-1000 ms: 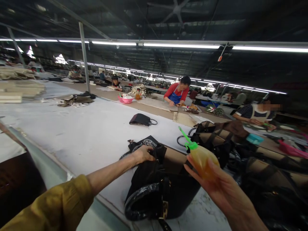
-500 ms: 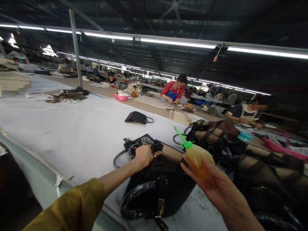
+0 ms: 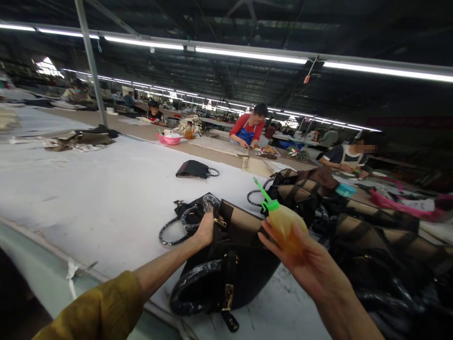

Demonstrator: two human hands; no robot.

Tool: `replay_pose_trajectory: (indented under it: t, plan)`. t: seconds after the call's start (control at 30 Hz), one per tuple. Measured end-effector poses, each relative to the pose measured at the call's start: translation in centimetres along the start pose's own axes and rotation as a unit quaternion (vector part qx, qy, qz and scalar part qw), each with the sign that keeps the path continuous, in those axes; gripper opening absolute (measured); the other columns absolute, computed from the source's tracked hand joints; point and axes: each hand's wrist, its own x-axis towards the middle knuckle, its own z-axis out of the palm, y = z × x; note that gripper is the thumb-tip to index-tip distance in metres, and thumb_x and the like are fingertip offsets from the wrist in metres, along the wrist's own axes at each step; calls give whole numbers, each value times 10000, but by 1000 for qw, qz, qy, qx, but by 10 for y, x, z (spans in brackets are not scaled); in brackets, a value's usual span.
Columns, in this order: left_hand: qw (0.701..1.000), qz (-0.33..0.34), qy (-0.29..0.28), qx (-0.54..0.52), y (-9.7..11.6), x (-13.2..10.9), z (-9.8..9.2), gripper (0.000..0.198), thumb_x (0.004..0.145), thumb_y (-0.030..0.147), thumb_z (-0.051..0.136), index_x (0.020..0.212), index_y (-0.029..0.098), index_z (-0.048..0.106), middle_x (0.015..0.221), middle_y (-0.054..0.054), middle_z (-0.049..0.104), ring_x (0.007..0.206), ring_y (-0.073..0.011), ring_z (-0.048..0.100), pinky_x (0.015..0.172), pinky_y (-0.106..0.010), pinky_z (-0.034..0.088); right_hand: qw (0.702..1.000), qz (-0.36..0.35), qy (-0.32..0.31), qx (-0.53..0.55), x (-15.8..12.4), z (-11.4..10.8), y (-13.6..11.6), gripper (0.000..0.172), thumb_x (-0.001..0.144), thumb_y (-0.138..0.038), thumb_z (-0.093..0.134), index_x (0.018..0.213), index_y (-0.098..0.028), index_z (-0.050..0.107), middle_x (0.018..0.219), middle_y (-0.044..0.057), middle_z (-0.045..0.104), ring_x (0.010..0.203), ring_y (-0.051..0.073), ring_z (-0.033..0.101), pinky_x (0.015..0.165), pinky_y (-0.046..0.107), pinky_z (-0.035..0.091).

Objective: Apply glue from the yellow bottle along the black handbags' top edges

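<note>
A black handbag (image 3: pixel 253 271) with a tan panel and plastic-wrapped handles lies on the white-covered table in front of me. My left hand (image 3: pixel 205 231) is at the bag's open top edge, gripping it beside a gold zipper pull (image 3: pixel 220 222); its fingertips are hidden behind the edge. My right hand (image 3: pixel 300 264) holds a soft squeeze bottle (image 3: pixel 285 224) of amber liquid just above the bag's right side. The bottle's green spout (image 3: pixel 262 190) points up and to the left.
Several black-and-tan bags (image 3: pixel 375 217) are piled on the right. A small dark bag piece (image 3: pixel 193 169) lies farther back on the table (image 3: pixel 106 198). Beyond are a pink basin (image 3: pixel 170 138), a person in red (image 3: pixel 246 127) and another in stripes (image 3: pixel 341 158). A pole (image 3: pixel 91 61) rises at left.
The view has shifted slightly, moving the scene left. My left hand's fingers have gone from showing on the bag's edge to being hidden behind it. The bottle stays in my right hand.
</note>
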Motion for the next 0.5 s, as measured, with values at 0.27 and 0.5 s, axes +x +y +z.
replay_pose_trajectory:
  t: [0.27,0.5]
  plan:
    - [964,257,-9,69,48,-10,-21,148,738,155,427,809,157,557,758,4,596,737,-131,542,666,-204,433,999,-12,12,40,-23,-8,-9,274,803,-360,655,1037,-218,662,1050,63,689,1000,242,616,866,383,507]
    - [905,239,-252,246,118,-20,-46,172,656,126,480,726,155,634,663,26,613,631,-125,544,572,-194,406,989,-45,108,-93,-73,-45,-21,437,662,-389,759,1071,-282,647,1068,46,682,890,253,656,652,291,574]
